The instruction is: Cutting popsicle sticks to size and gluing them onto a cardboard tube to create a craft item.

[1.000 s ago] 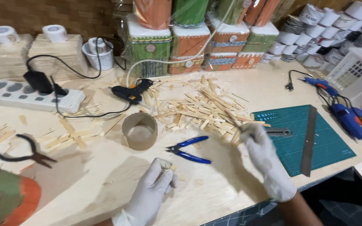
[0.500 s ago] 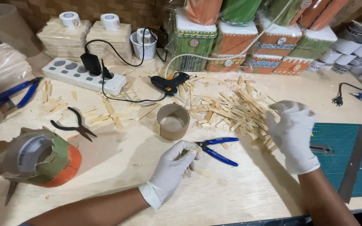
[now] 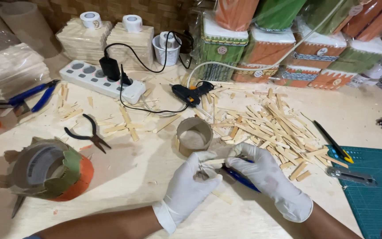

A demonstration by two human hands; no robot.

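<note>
Lower centre of the frame: both gloved hands meet above the wooden tabletop [image 3: 124, 177]. The left hand [image 3: 191, 183], forearm entering from the lower left, curls its fingers around a thin wooden stick [image 3: 212, 162]. The right hand [image 3: 266, 177], forearm entering from the lower right, is closed around blue-handled pliers [image 3: 239, 178] whose handles project beneath the palm. Just above the hands stands a cardboard ring [image 3: 194, 135]; loose wooden sticks [image 3: 270, 124] lie scattered to the upper right.
</note>
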